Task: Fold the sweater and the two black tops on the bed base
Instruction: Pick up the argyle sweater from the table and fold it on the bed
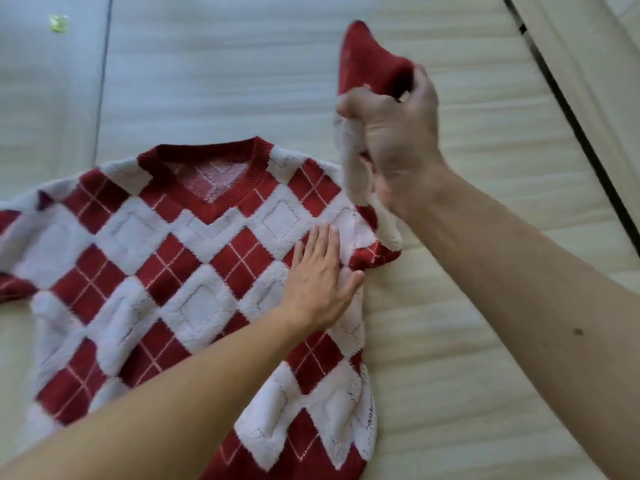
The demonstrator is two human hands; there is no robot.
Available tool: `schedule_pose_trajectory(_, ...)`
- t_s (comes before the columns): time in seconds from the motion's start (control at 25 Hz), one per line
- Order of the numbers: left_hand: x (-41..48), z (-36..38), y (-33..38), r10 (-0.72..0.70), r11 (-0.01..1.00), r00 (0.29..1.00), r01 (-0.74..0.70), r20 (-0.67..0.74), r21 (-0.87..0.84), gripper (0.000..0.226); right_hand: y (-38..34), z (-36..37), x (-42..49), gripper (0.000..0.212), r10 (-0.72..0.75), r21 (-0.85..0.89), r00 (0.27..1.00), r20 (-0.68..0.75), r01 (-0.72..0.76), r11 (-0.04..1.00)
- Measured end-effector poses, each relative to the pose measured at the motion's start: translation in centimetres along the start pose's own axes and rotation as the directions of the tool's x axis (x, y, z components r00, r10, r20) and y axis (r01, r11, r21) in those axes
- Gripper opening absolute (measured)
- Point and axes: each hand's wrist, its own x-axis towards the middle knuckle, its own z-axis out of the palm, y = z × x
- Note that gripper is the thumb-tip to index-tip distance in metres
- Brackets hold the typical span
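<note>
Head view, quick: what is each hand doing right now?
Left hand: open, pressing flat on the argyle sweater.
Right hand: closed around the sweater's sleeve, holding it up.

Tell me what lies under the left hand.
The left hand presses flat on the red and white sweater, which lies on the pale bed base. The knit beneath the palm and the base beneath the sweater are covered and cannot be seen.
</note>
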Motion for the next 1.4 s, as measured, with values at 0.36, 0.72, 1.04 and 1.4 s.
schedule_pose_trajectory(0.36,-9.8,-3.2,-13.5,0.067,0.998,0.986,-0.063,-0.151,0.033,0.05,15.1,13.2,-8.2,0.062,0.317,-0.79,0.797,0.514,0.296,0.537)
schedule_pose_trajectory(0.72,-8.3,-7.7,-23.5,-0.219,0.934,0.966,0.248,-0.138,0.256,0.076,19.5,-4.1,-4.6,0.079,0.292,-0.942,0.95,0.113,0.196,-0.273)
schedule_pose_trajectory(1.04,-16.5,-11.4,-33.1,-0.585,0.791,0.678,0.597,-0.446,-0.13,0.059,19.7,9.4,-6.9,0.077,0.137,-0.941,0.935,0.326,0.335,-0.052)
schedule_pose_trajectory(1.4,-19.1,-21.6,-46.2,-0.82,0.478,0.286,0.819,-0.497,-0.317,0.058,27.1,33.8,-13.7,0.068,0.363,-0.719,0.627,0.69,0.65,0.245)
